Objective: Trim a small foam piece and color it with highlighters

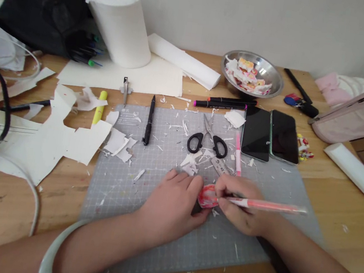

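My left hand (172,203) is closed on the left edge of a small paper cutout (208,196) coloured red and pink round a pale middle. My right hand (243,206) grips a pen with a clear barrel and red-orange filling (270,206), its tip end at the cutout's right side; the tip itself is hidden by my fingers. Both hands rest over a grey cutting mat (116,217). Just beyond them lie black-handled scissors (207,135), partly spread, a short metal ruler (219,165) and a pink pen (238,155).
Paper scraps (120,143) litter the mat. A black pen (149,120), two phones (257,133) and dark markers (220,105) lie farther back. Behind stand a paper roll (119,24) and a steel bowl (273,77) holding coloured cutouts. Cut paper sheets (49,140) and a cable (6,107) occupy the left.
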{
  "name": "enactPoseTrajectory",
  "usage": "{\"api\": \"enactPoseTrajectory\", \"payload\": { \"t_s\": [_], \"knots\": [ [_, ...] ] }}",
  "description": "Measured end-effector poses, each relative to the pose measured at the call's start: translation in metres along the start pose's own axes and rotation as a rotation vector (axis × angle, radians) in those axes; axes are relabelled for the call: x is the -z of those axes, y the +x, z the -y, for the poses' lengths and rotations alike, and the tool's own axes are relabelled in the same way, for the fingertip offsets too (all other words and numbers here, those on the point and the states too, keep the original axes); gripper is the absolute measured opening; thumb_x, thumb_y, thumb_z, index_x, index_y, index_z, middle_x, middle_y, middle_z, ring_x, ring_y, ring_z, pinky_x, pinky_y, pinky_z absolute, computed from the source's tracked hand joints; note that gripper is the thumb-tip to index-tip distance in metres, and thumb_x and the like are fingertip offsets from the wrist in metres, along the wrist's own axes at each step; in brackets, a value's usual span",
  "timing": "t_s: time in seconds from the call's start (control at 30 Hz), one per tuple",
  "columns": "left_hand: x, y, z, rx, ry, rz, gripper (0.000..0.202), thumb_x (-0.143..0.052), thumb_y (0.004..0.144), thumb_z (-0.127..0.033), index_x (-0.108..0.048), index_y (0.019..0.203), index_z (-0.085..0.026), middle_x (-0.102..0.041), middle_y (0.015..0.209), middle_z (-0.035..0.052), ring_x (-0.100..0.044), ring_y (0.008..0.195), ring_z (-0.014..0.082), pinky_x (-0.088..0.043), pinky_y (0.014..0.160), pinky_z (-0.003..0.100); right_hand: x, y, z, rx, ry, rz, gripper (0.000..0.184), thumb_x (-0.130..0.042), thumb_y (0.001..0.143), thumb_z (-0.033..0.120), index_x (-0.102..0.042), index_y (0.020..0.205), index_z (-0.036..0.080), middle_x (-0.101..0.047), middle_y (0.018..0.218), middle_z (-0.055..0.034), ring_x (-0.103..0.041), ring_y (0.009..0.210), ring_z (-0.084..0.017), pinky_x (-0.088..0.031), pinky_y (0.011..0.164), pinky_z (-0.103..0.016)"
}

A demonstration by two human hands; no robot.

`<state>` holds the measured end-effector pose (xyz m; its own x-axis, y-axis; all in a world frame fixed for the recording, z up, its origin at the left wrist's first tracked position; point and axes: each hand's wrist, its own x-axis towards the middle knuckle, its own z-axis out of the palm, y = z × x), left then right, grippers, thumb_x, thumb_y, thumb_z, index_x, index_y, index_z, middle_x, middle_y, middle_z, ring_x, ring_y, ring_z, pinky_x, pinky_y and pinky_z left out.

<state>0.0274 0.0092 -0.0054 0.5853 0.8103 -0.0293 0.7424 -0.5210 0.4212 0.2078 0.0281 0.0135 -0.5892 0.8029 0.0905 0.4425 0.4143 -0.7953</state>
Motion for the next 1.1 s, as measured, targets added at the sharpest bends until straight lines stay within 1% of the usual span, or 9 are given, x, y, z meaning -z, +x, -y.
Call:
{"api": "enactPoseTrajectory", "payload": {
  "t_s": [0.13, 0.2, 0.3, 0.43, 0.57, 0.7, 0.83, 1.0, 1.1],
  "knots": [
    [0.0004, 0.0002, 0.0000, 0.004, -0.005, 0.005, 0.017, -0.056, 0.079, -0.034, -0.047, 0.075, -0.020, -0.059, 0.068, 0.0025, -0.058, 0.069, 0.0227, -0.044, 0.070, 0.038, -0.0006, 0.0001, 0.0010, 0.048, 0.021, 0.039, 0.009, -0.041, 0.073, 0.016, -0.040, 0.065, 0.020, -0.045, 0.053, 0.0054, -0.036, 0.047, -0.007, -0.028, 0.045, -0.019],
    [0.0005, 0.0002, -0.0001, 0.008, -0.004, 0.005, 0.017, -0.056, 0.079, -0.033, -0.047, 0.075, -0.019, -0.059, 0.068, 0.0025, -0.058, 0.069, 0.0225, -0.044, 0.071, 0.037, -0.0004, -0.0001, 0.0012, 0.048, -0.012, 0.007, 0.010, -0.041, 0.075, 0.017, -0.041, 0.066, 0.020, -0.044, 0.053, 0.0054, -0.036, 0.046, -0.006, -0.029, 0.044, -0.019],
    [0.0003, 0.0000, 0.0001, 0.008, 0.003, -0.001, 0.017, -0.056, 0.080, -0.034, -0.047, 0.076, -0.019, -0.059, 0.069, 0.0030, -0.058, 0.069, 0.0226, -0.044, 0.071, 0.038, 0.0002, -0.0001, 0.0009, 0.029, -0.074, -0.091, 0.011, -0.042, 0.078, 0.019, -0.042, 0.066, 0.019, -0.044, 0.053, 0.0053, -0.037, 0.047, -0.007, -0.030, 0.045, -0.019],
    [0.0005, -0.0004, 0.0006, 0.006, -0.003, 0.007, 0.017, -0.056, 0.079, -0.033, -0.047, 0.075, -0.019, -0.059, 0.069, 0.0028, -0.058, 0.069, 0.0228, -0.044, 0.070, 0.038, 0.0000, 0.0002, 0.0005, 0.080, -0.065, -0.013, 0.011, -0.042, 0.076, 0.017, -0.041, 0.065, 0.020, -0.045, 0.053, 0.0055, -0.037, 0.046, -0.006, -0.030, 0.044, -0.019],
    [0.0010, -0.0004, -0.0001, 0.010, 0.004, 0.006, 0.018, -0.056, 0.080, -0.034, -0.047, 0.076, -0.019, -0.059, 0.069, 0.0031, -0.058, 0.069, 0.0230, -0.044, 0.071, 0.038, -0.0002, -0.0010, 0.0000, 0.058, -0.087, -0.097, 0.010, -0.043, 0.077, 0.016, -0.041, 0.067, 0.020, -0.044, 0.054, 0.0057, -0.037, 0.048, -0.007, -0.030, 0.045, -0.019],
    [0.0009, 0.0002, -0.0006, 0.003, -0.007, 0.007, 0.017, -0.056, 0.080, -0.034, -0.047, 0.075, -0.019, -0.059, 0.068, 0.0026, -0.058, 0.069, 0.0227, -0.044, 0.070, 0.038, -0.0002, -0.0020, -0.0007, 0.114, -0.075, -0.023, 0.009, -0.043, 0.076, 0.015, -0.041, 0.068, 0.020, -0.045, 0.055, 0.0059, -0.037, 0.048, -0.006, -0.030, 0.046, -0.018],
    [0.0009, 0.0006, -0.0005, 0.006, -0.004, 0.002, 0.017, -0.056, 0.079, -0.033, -0.048, 0.075, -0.019, -0.059, 0.068, 0.0028, -0.058, 0.069, 0.0230, -0.043, 0.070, 0.037, -0.0009, -0.0008, 0.0000, 0.116, -0.105, -0.056, 0.009, -0.042, 0.075, 0.015, -0.040, 0.068, 0.020, -0.045, 0.055, 0.0056, -0.038, 0.048, -0.007, -0.030, 0.047, -0.019],
    [0.0005, -0.0003, 0.0002, 0.006, -0.020, 0.011, 0.016, -0.057, 0.077, -0.031, -0.047, 0.074, -0.019, -0.059, 0.068, 0.0019, -0.057, 0.068, 0.0222, -0.042, 0.070, 0.037, -0.0020, -0.0002, 0.0014, 0.148, -0.076, 0.084, 0.009, -0.041, 0.073, 0.013, -0.040, 0.067, 0.020, -0.046, 0.056, 0.0053, -0.037, 0.049, -0.007, -0.031, 0.049, -0.019],
    [-0.0004, -0.0007, 0.0006, 0.003, -0.010, -0.001, 0.016, -0.056, 0.078, -0.032, -0.048, 0.075, -0.019, -0.059, 0.069, 0.0023, -0.057, 0.069, 0.0225, -0.041, 0.070, 0.037, -0.0017, -0.0006, 0.0013, 0.116, -0.044, 0.045, 0.009, -0.041, 0.074, 0.014, -0.040, 0.067, 0.020, -0.046, 0.055, 0.0053, -0.036, 0.049, -0.007, -0.029, 0.047, -0.019]
  ]
}}
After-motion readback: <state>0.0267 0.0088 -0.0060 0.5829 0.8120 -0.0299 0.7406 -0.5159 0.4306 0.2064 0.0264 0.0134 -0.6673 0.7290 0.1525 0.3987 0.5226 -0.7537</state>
